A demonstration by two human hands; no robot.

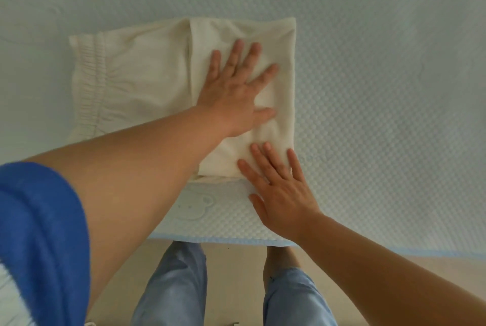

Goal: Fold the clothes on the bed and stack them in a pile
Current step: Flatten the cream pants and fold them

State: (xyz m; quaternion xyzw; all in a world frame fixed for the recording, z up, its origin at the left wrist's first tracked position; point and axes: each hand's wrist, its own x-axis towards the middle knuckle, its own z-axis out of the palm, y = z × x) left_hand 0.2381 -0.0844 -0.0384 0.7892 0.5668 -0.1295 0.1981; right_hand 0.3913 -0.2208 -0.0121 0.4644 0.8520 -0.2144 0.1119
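A cream garment (147,73), partly folded, lies near the bed's (381,88) front edge. The left hand (234,88) presses flat on the folded layer, fingers spread; the right hand (281,188), fingers straight, rests on its near corner.

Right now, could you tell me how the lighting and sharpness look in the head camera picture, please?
Head view: soft, even light, no glare; only faint shadows under the left hand and right hand on the cream garment; wide-angle bending curves the bed edge; the blue sleeve nearest the lens looks blurred.
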